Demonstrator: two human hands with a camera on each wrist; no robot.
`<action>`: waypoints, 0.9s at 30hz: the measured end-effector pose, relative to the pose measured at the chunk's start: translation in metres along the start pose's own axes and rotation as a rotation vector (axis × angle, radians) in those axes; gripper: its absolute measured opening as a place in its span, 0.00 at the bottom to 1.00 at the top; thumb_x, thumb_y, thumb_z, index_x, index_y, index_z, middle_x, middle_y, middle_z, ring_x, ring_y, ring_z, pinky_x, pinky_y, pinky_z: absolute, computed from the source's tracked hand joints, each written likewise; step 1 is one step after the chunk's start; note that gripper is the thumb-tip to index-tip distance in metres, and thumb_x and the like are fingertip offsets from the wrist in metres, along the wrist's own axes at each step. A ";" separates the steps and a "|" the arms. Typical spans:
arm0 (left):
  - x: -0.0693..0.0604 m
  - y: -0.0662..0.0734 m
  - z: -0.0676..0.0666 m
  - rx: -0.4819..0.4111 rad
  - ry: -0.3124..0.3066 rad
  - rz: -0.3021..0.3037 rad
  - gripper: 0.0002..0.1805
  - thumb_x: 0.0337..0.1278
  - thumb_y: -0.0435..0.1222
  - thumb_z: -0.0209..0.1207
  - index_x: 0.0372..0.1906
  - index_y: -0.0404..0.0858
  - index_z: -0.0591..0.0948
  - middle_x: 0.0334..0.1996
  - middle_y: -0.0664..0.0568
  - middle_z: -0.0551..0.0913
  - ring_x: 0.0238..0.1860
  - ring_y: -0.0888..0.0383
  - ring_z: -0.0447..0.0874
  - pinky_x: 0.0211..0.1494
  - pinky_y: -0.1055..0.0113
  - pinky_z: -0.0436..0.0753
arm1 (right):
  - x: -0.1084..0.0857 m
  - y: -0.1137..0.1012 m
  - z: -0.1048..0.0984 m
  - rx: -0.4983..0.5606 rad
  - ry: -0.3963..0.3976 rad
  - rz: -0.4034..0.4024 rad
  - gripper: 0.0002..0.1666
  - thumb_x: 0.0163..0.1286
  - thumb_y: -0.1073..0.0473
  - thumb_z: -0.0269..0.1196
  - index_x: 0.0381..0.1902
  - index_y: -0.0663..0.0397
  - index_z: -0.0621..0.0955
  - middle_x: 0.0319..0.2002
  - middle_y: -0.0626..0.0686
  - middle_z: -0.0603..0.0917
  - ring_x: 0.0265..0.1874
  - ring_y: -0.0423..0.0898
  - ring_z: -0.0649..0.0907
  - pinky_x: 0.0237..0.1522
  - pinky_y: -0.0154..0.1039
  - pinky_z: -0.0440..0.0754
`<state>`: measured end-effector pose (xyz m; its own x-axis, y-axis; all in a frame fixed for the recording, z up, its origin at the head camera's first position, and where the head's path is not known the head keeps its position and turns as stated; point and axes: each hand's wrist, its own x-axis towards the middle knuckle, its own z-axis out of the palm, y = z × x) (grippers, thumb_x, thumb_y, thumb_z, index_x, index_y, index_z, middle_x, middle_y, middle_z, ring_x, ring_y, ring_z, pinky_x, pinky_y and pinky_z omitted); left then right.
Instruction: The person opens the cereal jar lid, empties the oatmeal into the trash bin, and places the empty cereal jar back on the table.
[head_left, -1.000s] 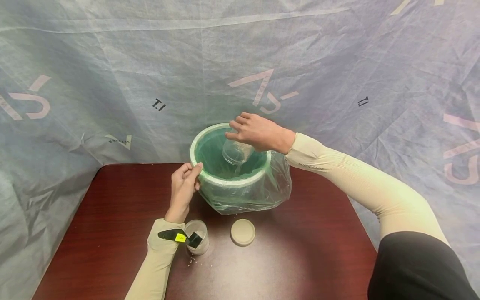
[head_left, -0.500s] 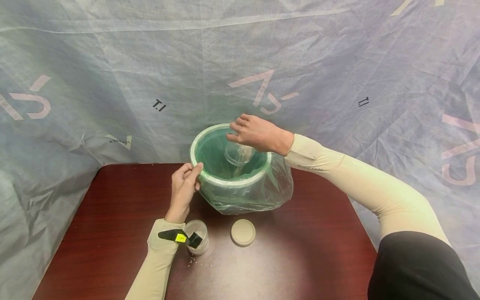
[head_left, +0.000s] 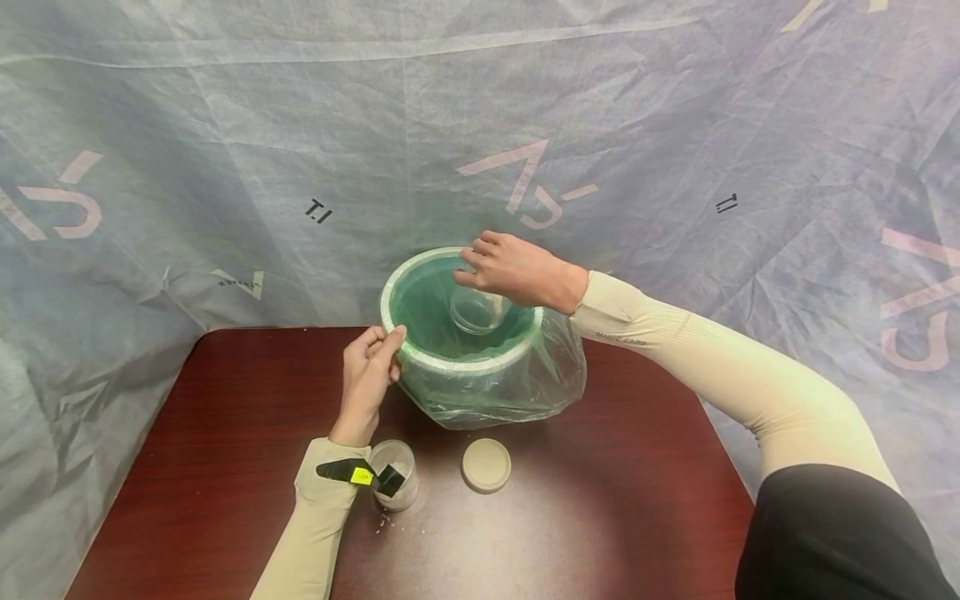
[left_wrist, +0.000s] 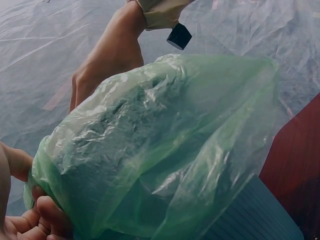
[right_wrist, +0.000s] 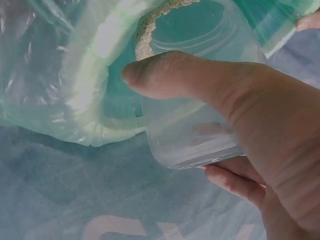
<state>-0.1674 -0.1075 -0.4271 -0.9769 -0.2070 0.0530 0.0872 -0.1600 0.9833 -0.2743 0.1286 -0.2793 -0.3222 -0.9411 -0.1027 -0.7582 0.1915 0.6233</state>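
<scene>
Right hand (head_left: 517, 268): fingers (right_wrist: 231, 181) wrapped around a clear jar (right_wrist: 175, 112), thumb along one side, the others behind near its base. Grip looks firm; keep it snug, without squeezing the plastic wall.

Jar: tilted over the mouth of the bin (head_left: 465, 365), its own mouth low and turned into the bin. Pale granular residue (right_wrist: 146, 39) clings just inside the jar's lip. Judged step: tipping out the contents. To do it well, hold the lip inside the bin's rim, steepen the tilt, then tap or roll the jar lightly to free what sticks. The back of the hand hides much of the jar from above, so whether anything is falling cannot be told.

Left hand (head_left: 367, 358): thumb and fingers pinch the bagged rim at the bin's left near side. Good bracing; holding there should stop the liner bag (head_left: 498, 404) slipping inward under a knock.

In front of the bin, on the tabletop (head_left: 600, 508): a round lid (head_left: 486, 465), well clear of the pour; a second jar (head_left: 408, 492), near the left wrist, with pale contents; spilled grains (head_left: 384, 523) beside it. Caution: avoid bumping that jar on withdrawing the left arm.
</scene>
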 end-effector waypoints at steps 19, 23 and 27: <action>-0.002 0.003 0.003 -0.005 -0.012 0.019 0.18 0.74 0.40 0.66 0.29 0.36 0.74 0.13 0.57 0.69 0.14 0.62 0.67 0.23 0.71 0.66 | -0.018 0.017 0.008 0.777 0.232 0.435 0.59 0.45 0.45 0.89 0.73 0.53 0.77 0.61 0.55 0.83 0.53 0.57 0.85 0.60 0.58 0.81; -0.003 0.003 0.003 -0.004 -0.011 0.017 0.17 0.74 0.40 0.66 0.30 0.36 0.75 0.12 0.58 0.69 0.14 0.61 0.67 0.23 0.71 0.66 | -0.022 0.015 0.008 0.861 0.226 0.534 0.61 0.46 0.42 0.87 0.76 0.50 0.74 0.67 0.53 0.81 0.62 0.56 0.82 0.63 0.58 0.79; -0.003 0.003 0.004 -0.002 -0.014 0.013 0.17 0.74 0.40 0.66 0.30 0.36 0.75 0.12 0.57 0.69 0.15 0.59 0.68 0.23 0.72 0.66 | -0.027 0.014 0.008 0.931 0.250 0.617 0.62 0.46 0.40 0.88 0.77 0.48 0.73 0.72 0.51 0.78 0.71 0.54 0.77 0.70 0.57 0.75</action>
<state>-0.1647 -0.1039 -0.4235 -0.9784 -0.1952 0.0683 0.1004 -0.1596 0.9821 -0.2810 0.1589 -0.2743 -0.7427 -0.6238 0.2434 -0.6689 0.6743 -0.3128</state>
